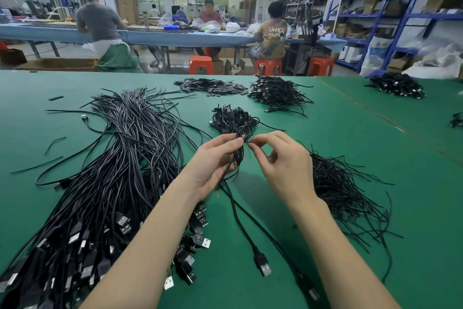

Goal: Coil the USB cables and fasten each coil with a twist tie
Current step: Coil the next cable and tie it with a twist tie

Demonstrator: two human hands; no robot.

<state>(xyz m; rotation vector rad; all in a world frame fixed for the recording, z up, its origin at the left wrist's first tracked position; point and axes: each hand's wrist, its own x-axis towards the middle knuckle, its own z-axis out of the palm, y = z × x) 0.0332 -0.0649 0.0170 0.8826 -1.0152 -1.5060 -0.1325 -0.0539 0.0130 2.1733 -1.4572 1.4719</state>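
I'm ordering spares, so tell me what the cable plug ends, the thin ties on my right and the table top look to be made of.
Plug ends: bright silvery metal shells in matte black moulded housings, probably plastic. Thin ties: stiff black strands that hold kinks, so likely plastic-coated wire, though the core is not visible. Table top: flat green matte sheet with a seam, perhaps rubber or vinyl mat.

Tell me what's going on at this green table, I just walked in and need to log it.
A person is bundling USB cables. The left hand grips a coil held above the table, while the right hand pinches a twist tie at the coil's side. Loose cables lie to the left, spare ties to the right, and finished coils just beyond the hands. Two plugs trail toward the person.
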